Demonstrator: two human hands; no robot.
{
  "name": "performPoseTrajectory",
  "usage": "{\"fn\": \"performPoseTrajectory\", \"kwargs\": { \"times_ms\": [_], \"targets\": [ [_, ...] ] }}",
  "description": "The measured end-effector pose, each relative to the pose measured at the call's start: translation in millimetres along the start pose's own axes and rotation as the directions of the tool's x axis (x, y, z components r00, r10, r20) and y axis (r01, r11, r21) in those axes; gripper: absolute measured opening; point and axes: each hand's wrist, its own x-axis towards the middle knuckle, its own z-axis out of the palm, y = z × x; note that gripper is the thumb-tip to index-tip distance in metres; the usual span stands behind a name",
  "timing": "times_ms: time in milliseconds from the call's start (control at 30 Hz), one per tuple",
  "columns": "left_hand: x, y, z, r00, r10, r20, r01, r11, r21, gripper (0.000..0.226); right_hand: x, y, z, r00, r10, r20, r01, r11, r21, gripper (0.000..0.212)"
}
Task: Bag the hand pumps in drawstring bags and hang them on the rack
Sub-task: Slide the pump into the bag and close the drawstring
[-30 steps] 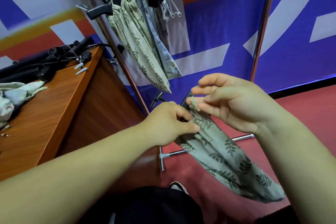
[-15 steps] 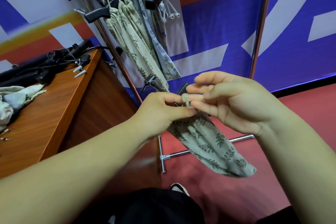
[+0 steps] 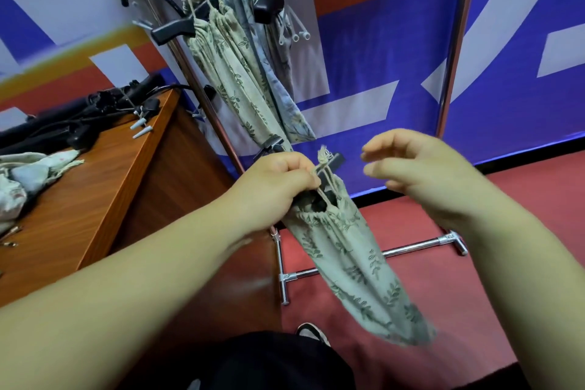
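Right hand (image 3: pixel 421 174) has come off the cord and drawn back to the right, fingers loosely spread, holding nothing; half a second ago it pinched the knot together with the left. Left hand (image 3: pixel 278 190) alone pinches the cord (image 3: pixel 323 158) just below its knot. The bag (image 3: pixel 348 263) hangs from that pinch, slanting down to the right, its lower end blurred, likely swinging. Pump (image 3: pixel 335 163) is inside, its black handle poking out of the mouth, which is gathered but not closed. Risk: one small pinch bears the whole load, and a swing could slip the cord free and drop bag and pump to the floor (image 3: pixel 449 294). Open mouth: if the bag tips on the lift, the pump may slide out. Beyond, rack (image 3: pixel 411 246) base bar, then table (image 3: pixel 95 199), with spare bags (image 3: pixel 28 177) at its left edge and more pumps (image 3: pixel 53 130) along the far edge. Farthest, hung bags (image 3: pixel 228 73) crowd the rack's top; a new loop could snag there or knock one loose.
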Motion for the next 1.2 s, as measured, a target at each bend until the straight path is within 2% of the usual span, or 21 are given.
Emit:
{"fn": "performPoseTrajectory", "kwargs": {
  "times_ms": [167,267,333,400,533,667,833,1000,1100,1200],
  "targets": [
    [1,1,-5,1.0,0.022,0.022,-0.023,0.998,0.051,0.004,9,24,13,0.986,-0.112,0.125,0.142,0.954,-0.265,0.038],
    [2,-2,-6,0.998,0.052,0.039,-0.054,0.997,0.05,0.007,8,23,21,0.959,-0.166,0.232,0.225,0.94,-0.256,0.058],
    [3,-3,-9,0.996,0.078,0.049,-0.081,0.994,0.066,0.006,8,24,25,0.94,-0.173,0.294,0.245,0.943,-0.228,0.063],
    [3,-2,-12,0.989,0.114,0.093,-0.118,0.992,0.035,0.012,7,24,26,0.926,-0.188,0.327,0.272,0.934,-0.232,0.061],
    [4,-1,-16,0.965,0.154,0.212,-0.117,0.977,-0.176,0.025,8,24,30,0.922,-0.219,0.32,0.315,0.904,-0.289,0.047],
    [1,0,-13,0.938,0.145,0.316,-0.091,0.98,-0.178,0.027,7,27,36,0.927,-0.182,0.329,0.306,0.874,-0.378,0.032],
    [5,6,-19,0.956,0.138,0.26,-0.086,0.976,-0.202,0.027,5,18,37,0.942,-0.185,0.279,0.274,0.905,-0.326,0.01],
    [4,12,-30,0.963,0.177,0.202,-0.121,0.957,-0.265,0.027,0,-5,26,0.963,-0.196,0.188,0.25,0.91,-0.33,0.007],
    [0,26,-35,0.963,0.213,0.166,-0.162,0.948,-0.274,0.026,-9,-25,17,0.961,-0.227,0.161,0.276,0.845,-0.458,0.009],
    [-6,43,-35,0.961,0.233,0.147,-0.189,0.945,-0.266,0.024,-18,-38,15,0.956,-0.256,0.142,0.288,0.736,-0.613,0.008]
  ]
}}
